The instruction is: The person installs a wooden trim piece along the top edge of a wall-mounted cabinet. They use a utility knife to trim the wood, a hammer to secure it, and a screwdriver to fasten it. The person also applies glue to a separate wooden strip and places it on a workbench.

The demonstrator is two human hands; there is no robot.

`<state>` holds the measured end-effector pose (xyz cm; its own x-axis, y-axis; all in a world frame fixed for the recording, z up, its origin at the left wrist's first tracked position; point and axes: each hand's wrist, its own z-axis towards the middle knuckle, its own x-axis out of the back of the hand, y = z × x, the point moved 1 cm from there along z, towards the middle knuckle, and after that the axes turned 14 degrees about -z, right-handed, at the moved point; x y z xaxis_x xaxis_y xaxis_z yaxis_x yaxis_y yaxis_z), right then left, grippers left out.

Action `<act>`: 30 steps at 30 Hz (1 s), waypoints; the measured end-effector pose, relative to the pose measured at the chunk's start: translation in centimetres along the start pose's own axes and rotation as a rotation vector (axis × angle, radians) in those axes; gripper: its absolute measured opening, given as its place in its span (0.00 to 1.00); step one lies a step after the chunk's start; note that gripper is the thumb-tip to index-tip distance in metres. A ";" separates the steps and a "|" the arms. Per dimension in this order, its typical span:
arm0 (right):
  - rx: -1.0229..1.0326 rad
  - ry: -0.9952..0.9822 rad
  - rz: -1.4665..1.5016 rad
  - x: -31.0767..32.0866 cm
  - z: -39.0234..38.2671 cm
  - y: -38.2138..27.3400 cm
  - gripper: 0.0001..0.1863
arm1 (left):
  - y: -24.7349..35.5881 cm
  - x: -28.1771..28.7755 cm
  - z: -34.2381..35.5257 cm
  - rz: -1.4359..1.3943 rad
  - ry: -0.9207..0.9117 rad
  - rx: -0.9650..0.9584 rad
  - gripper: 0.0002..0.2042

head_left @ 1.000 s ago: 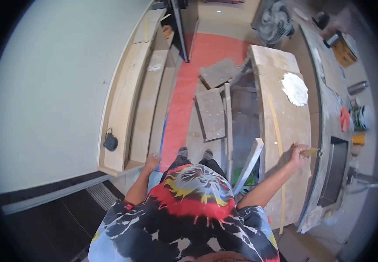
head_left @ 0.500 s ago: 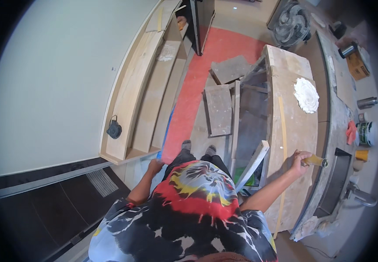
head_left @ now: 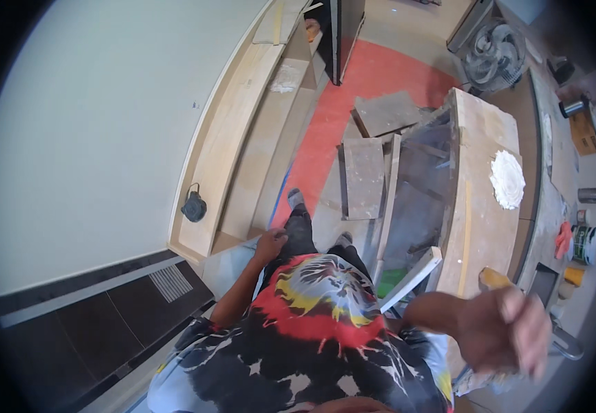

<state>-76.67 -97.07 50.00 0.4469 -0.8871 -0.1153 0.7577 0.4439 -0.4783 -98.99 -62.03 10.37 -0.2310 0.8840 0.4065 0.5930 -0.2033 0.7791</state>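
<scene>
My left hand point(head_left: 270, 245) is beside my dark trousers at the left thigh, its fingers curled in and nothing seen in them. Large and close, my right hand point(head_left: 506, 334) is lifted over the right side of the wooden bench, its fingers smeared by motion. Just past it shows part of an amber bottle point(head_left: 495, 278); the hand and wrist hide the rest, and I cannot tell whether they touch. The light wooden bench top point(head_left: 480, 234) bears a patch of white paste point(head_left: 507, 180) and a thin yellowish strip point(head_left: 466, 230).
A long wooden shelf frame point(head_left: 232, 148) lies at the left with a black tape measure point(head_left: 193, 205) on it. Boards point(head_left: 364, 177) lie on the floor ahead, near a red floor strip point(head_left: 339, 107). A fan point(head_left: 494, 58) stands far right. A white-edged bar point(head_left: 411, 279) sticks up by my right leg.
My right hand has risen from the bottle toward me and now covers much of it. My left hand has come in against my thigh. The view has shifted, and my left foot has stepped forward.
</scene>
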 end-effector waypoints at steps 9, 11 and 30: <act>0.273 -0.237 0.021 -15.6 12.1 8.6 0.19 | 5.6 7.3 8.1 -0.083 0.080 -0.124 0.20; 0.277 -0.187 -0.041 -19.0 13.3 11.3 0.16 | 8.5 11.0 10.5 -0.095 0.063 -0.125 0.19; -0.840 -0.653 -1.097 -40.0 1.4 76.6 0.26 | 13.6 20.3 16.9 -0.283 0.535 0.271 0.19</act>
<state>-35.81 -27.35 19.19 0.1580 -0.4112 0.8978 0.4648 -0.7712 -0.4350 -82.56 -39.73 21.16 -0.7163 0.5427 0.4386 0.6098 0.1813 0.7716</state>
